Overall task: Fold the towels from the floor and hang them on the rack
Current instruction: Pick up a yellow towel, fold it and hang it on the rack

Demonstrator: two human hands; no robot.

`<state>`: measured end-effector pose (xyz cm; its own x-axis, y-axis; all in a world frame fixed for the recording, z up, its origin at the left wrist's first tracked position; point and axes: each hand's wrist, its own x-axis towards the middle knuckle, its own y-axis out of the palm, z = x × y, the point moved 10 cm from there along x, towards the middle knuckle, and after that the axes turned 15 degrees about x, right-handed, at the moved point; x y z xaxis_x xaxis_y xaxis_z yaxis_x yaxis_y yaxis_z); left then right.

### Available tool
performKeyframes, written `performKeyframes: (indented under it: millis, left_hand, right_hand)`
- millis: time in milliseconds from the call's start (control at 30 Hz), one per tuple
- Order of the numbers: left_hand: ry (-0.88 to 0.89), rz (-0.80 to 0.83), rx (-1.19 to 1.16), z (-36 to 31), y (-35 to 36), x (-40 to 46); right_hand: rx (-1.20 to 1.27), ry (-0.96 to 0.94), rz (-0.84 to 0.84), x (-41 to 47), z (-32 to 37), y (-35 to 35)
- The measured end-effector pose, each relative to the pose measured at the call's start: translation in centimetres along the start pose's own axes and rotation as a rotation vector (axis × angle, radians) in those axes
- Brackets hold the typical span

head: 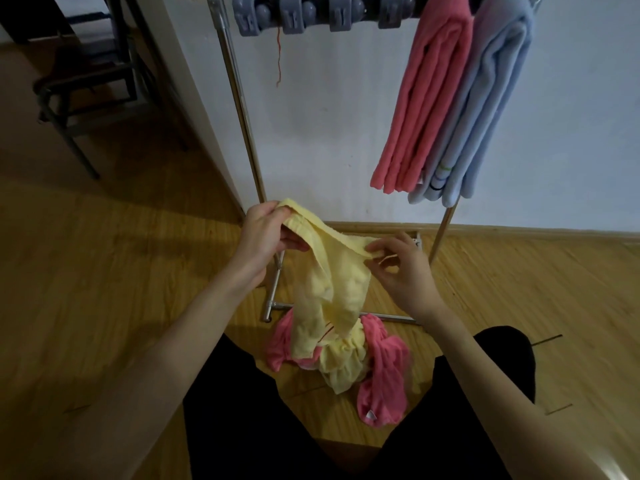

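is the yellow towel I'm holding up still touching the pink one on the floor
Touching. The head view shows the yellow towel's bunched lower end lying on the crumpled pink towel, with no gap between them.

Two towels [450, 98] hanging on rack [242, 109] — right side, towel heap [343, 362] on floor [104, 271] before it

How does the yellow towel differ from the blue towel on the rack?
The yellow towel is unfolded and crumpled; the blue towel is folded in neat layers. The yellow towel is held up by the left hand and right hand, its lower end on the floor; the blue towel hangs from the rack, touched by neither hand. Both are pale.
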<state>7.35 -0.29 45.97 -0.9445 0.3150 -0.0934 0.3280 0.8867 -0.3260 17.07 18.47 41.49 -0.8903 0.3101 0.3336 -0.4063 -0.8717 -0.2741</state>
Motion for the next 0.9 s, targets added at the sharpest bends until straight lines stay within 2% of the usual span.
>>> performKeyframes:
  millis: [200, 333, 400, 500, 600, 767, 900]
  left_hand:
    - [0.007, -0.005, 0.008, -0.6, 0.3, 0.2]
    - [0.020, -0.001, 0.011, -1.1, 0.5, 0.4]
    - [0.025, 0.002, 0.011, -1.2, 0.6, 0.4]
    - [0.026, 0.006, 0.012, -1.2, 0.9, 0.5]
    - [0.028, 0.025, 0.027, -1.0, 1.3, 0.5]
    - [0.037, 0.027, 0.025, -1.3, 1.6, 0.2]
    - [0.056, 0.029, 0.024, -1.9, 1.8, 0.2]
  right_hand:
    - [-0.307, -0.258, -0.087, -0.6, 1.2, -0.5]
    - [-0.247, -0.392, -0.087, -1.8, 2.7, -0.5]
    - [-0.273, -0.427, -0.039, -2.6, 2.8, 0.1]
    - [-0.364, -0.481, 0.126, -3.5, 2.0, 2.4]
    - [-0.262, -0.383, 0.222, -3.0, 0.6, 3.6]
    - [0.009, -0.127, 0.245, -2.1, -0.5, 4.0]
    - [0.142, -0.061, 0.265, -2.1, 0.6, 4.3]
